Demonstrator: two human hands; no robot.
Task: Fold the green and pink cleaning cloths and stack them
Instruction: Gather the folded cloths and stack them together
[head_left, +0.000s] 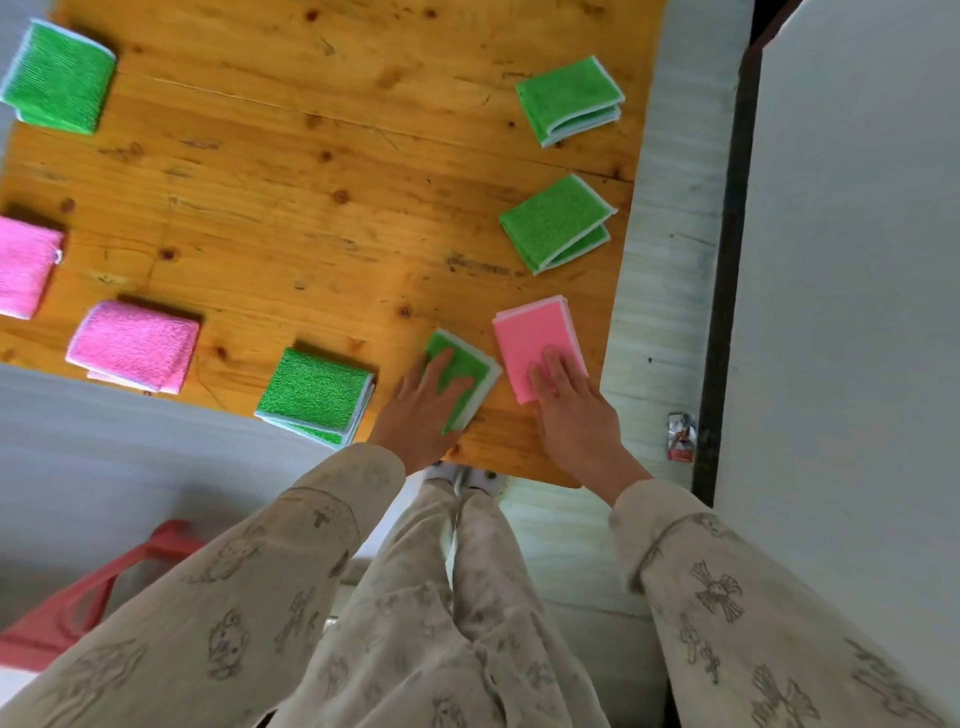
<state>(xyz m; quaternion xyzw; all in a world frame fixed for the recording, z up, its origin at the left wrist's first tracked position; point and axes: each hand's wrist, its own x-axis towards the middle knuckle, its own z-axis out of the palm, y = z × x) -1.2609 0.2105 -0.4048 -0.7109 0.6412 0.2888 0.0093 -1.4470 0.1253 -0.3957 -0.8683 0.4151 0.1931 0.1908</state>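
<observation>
Left hand (423, 402) flat, fingers spread, on green cloth (464, 375) at table (322, 208) near edge. Right hand (569, 410) flat, fingers straight, on pink cloth (535, 338) just beside. Six more folded cloths lying across table.

A wooden table (332, 171) on pale floor; red stool (78, 597) beside; small packet (681, 437) on floor

No legible text or labels anywhere.
</observation>
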